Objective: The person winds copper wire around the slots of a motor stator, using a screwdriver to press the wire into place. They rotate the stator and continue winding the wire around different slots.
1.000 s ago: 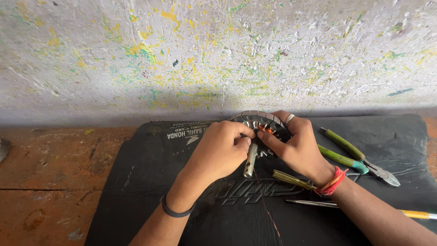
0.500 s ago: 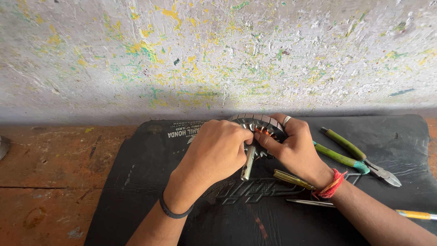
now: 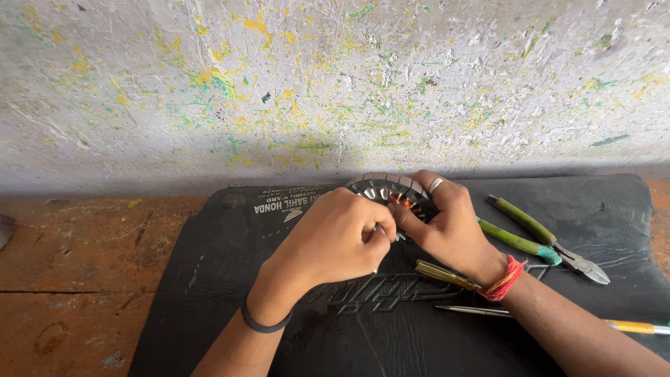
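Stator: a round toothed metal ring with copper windings showing orange inside, standing on edge on the black rubber mat near the wall, at about 12 o'clock from both hands
Left hand: curled into a fist, fingers pressed together around a thin metal tool whose tip points up toward the ring's lower edge — only a short piece shows
Right hand: fingers bent over the ring's right side at 3 o'clock, thumb tip pressed near the windings; a ring on one finger, red thread at the wrist
Key relation: the ring lies between the hands, touching both; the right hand grips it, the left meets it from 7 o'clock
Nearby: green-handled pliers at 3 o'clock from the right hand, a yellow-handled screwdriver beneath the forearm
Change: against half a second ago the hands sit in much the same place — the left fist has closed in slightly on the ring
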